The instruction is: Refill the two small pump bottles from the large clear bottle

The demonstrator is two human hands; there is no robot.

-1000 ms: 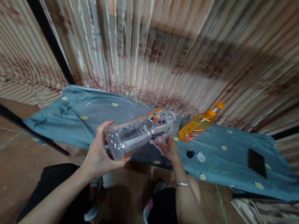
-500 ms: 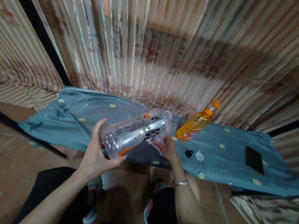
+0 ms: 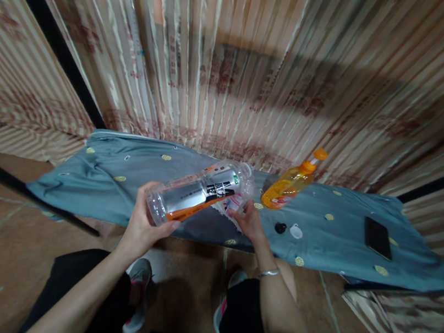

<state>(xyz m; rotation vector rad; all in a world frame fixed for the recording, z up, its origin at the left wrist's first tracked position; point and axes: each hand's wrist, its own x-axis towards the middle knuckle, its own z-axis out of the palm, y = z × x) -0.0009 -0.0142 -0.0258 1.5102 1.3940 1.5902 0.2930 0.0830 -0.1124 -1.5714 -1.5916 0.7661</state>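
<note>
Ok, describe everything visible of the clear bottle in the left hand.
The clear bottle looks like plastic, with a silver-and-orange label bearing black lettering and a green patch. It is held slantwise over the blue-green cloth, its base in the left hand, its neck pointing right and away. The right hand is near the neck end; whether it touches is unclear. No cap can be made out.

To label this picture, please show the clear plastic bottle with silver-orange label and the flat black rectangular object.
Clear plastic bottle (image 3: 191,197), head view: labelled side, middle.
Flat black object (image 3: 378,238), head view: upper face, middle.
</note>
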